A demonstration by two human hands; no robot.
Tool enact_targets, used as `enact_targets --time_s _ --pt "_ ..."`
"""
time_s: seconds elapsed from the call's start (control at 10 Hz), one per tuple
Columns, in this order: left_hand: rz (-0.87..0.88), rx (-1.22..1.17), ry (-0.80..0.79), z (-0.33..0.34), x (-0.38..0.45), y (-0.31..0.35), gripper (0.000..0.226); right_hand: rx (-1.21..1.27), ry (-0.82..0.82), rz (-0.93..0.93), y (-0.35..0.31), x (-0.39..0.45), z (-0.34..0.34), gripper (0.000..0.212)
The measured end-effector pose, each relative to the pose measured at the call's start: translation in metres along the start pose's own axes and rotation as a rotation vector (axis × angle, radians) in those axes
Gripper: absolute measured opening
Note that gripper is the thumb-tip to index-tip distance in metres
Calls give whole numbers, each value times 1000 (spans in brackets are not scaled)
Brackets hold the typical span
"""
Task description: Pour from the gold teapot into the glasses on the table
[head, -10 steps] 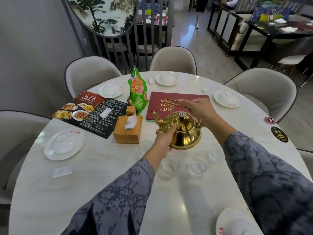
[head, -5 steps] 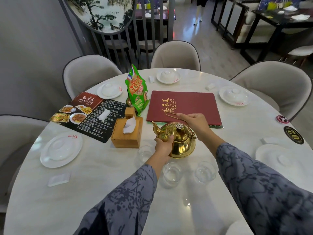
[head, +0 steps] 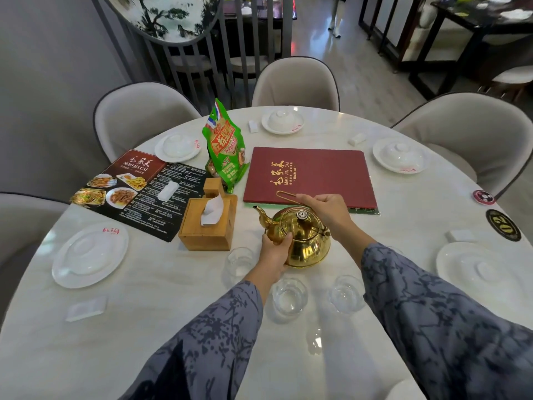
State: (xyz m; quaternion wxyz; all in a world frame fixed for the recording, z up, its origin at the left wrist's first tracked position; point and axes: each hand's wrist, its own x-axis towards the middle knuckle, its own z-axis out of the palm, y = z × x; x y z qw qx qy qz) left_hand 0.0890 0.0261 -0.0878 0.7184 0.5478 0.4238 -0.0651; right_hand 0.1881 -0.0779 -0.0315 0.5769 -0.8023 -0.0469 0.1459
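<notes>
The gold teapot (head: pixel 305 241) stands upright on the marble table (head: pixel 144 327), spout pointing left. My right hand (head: pixel 324 210) grips its thin wire handle above the lid. My left hand (head: pixel 274 251) presses against the pot's left side below the spout. Three clear glasses stand around the pot: one (head: pixel 240 259) left of my left wrist, one (head: pixel 289 295) in front between my arms, one (head: pixel 346 294) next to my right sleeve. Whether more glasses stand behind my right arm is hidden.
A wooden tissue box (head: pixel 207 223) stands just left of the spout, with a green snack bag (head: pixel 226 151) behind it. A red menu book (head: pixel 311 174) lies behind the pot, a black menu sheet (head: pixel 138 192) at the left. White covered plates (head: pixel 89 255) ring the table, with chairs around.
The teapot has come down slightly toward the table and nearer me, and sits level. Both hands keep their hold. The view has tilted, so more of the table's right side shows.
</notes>
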Motion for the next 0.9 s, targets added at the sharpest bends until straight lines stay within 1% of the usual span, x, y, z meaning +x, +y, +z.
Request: enact_targets --time_s 0.2,0.3,0.5,0.6,0.7,0.8,0.9 --pt "14 -47 -33 5 2 -2 61 -44 -2 -28 0 5 -1 55" --pt "25 -87 -46 8 2 -1 55 -39 6 -22 -1 10 -6 57" --pt "28 -70 -85 7 6 -2 53 -73 -29 -14 -3 11 -11 57" --pt "24 -70 -121 4 6 -3 45 -104 -68 -2 -7 11 -12 56" --pt "58 23 -122 -2 14 -8 45 -131 -88 -23 -10 9 -14 51" --pt "95 114 -81 -6 30 -18 53 -171 -47 -67 -15 0 -16 47" --pt "172 244 -35 -7 -13 2 35 -246 43 -69 -17 -9 -14 53"
